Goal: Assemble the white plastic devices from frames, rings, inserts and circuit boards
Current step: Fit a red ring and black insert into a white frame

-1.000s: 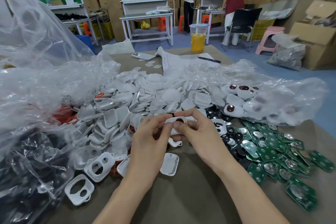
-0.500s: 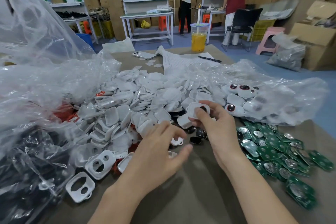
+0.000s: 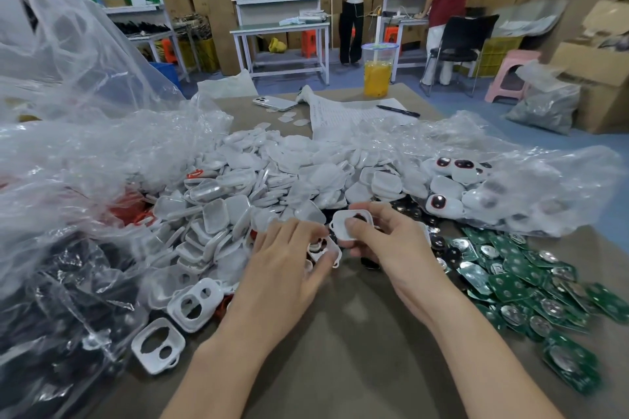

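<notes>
My right hand [image 3: 391, 248] pinches a white plastic frame [image 3: 350, 223] with a dark ring in its hole, held just above the table. My left hand [image 3: 289, 265] lies over a second white frame [image 3: 325, 250] on the table, its fingers curled round that frame's edge. A big heap of white shells [image 3: 272, 180] lies behind both hands. Green circuit boards [image 3: 527, 282] spread to the right. Black rings [image 3: 439, 241] lie between the hands and the boards. Two empty white frames [image 3: 194, 303] lie at the left front.
Clear plastic bags [image 3: 85, 163] bulge on the left; another bag [image 3: 510, 194] at the right holds finished devices. At the table's far end stand a cup of orange drink [image 3: 377, 71], a phone [image 3: 274, 103], papers and a pen [image 3: 398, 110]. Two people stand at benches behind.
My left hand moved forward and closed on a white frame lying on the table. My right hand drew its frame back toward the left hand.
</notes>
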{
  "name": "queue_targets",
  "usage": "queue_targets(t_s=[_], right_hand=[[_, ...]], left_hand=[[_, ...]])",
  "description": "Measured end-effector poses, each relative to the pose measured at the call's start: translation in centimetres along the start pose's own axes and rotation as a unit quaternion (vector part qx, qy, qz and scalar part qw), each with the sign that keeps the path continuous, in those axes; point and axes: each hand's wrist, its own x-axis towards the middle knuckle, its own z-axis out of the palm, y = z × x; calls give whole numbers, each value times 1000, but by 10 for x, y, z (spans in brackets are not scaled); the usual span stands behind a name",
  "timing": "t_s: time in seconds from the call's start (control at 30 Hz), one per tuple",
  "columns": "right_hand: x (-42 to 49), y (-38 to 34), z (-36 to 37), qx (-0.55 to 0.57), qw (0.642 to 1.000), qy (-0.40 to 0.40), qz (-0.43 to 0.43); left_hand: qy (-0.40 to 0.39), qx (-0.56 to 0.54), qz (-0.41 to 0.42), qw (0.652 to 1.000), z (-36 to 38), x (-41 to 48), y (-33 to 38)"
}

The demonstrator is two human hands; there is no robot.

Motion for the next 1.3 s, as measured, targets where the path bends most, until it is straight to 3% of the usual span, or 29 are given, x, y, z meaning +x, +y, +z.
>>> queue_targets(t_s=[0.17, 0.47, 0.83, 1.13, 1.3], right_hand=[[-1, 0, 1, 11, 1000, -24, 15], [-3, -1, -1, 16, 997, -71, 23], [-28, -3, 1, 50, 994, -80, 45], [-56, 2, 5, -61, 996, -64, 16], [-73, 9, 4, -252, 967, 0, -45]], left_hand=[[42, -81, -5, 996, -3, -1, 2], [93, -35, 71, 992, 3, 0, -3], [87, -1, 98, 991, 0, -17, 5], [79, -12, 87, 993, -7, -50, 10], [71, -8, 89, 993, -11, -61, 15]])
